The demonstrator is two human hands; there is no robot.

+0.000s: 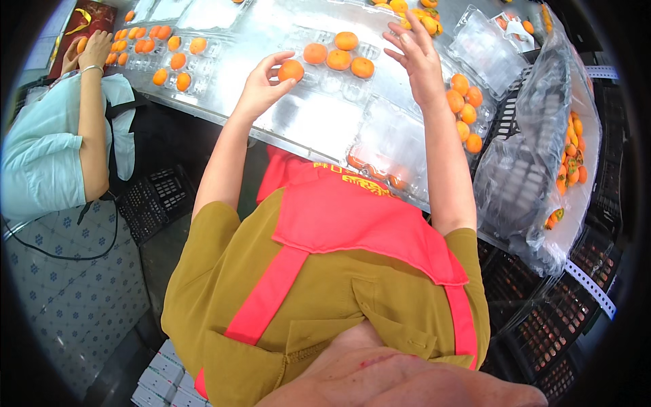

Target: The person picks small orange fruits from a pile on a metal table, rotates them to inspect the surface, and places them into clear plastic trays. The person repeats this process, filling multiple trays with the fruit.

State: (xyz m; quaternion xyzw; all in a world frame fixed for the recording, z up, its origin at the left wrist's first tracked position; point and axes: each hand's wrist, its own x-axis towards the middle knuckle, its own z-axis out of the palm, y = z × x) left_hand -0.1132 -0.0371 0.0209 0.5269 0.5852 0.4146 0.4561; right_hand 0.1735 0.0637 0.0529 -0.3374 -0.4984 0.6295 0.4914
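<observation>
My left hand holds an orange persimmon between thumb and fingers, just left of a clear plastic tray. Several persimmons sit together in that tray's cups, and other cups hold no fruit. Raised to the right of the tray, my right hand has its fingers spread and nothing in them. Beyond its fingertips lies a group of yellow-orange persimmons. Beside my right forearm, another clear tray holds several persimmons.
A co-worker in a light blue top handles fruit at the left of the metal table. Stacked clear trays lie near the front edge. At the right stand a plastic-lined crate of persimmons and black crates.
</observation>
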